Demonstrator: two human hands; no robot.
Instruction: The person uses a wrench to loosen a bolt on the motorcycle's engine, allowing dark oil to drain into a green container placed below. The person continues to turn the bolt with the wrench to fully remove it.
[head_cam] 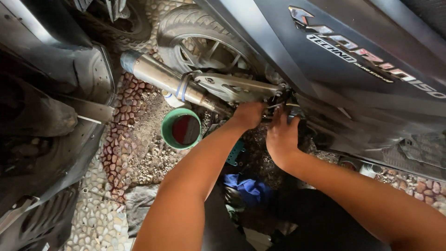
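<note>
Seen from above, two bare arms reached forward under the side of a dark grey scooter parked on a pebbled floor. The left hand was curled closed around a small dark part at the scooter's lower engine area, just beneath the silver bracket; exactly what it gripped could not be made out. The right hand lay just beside it, fingers pushed up into the same shadowed spot, so whether it was closed on anything could not be told. A metal exhaust pipe ran away from the hands toward the rear wheel of the scooter. Below the pipe, near the left forearm, a green cup holding dark reddish liquid stood on the floor. A blue cloth lay between the two forearms, nearer the viewer than the scooter's engine. Well away from the scooter, black body panels of another vehicle filled the opposite edge.
</note>
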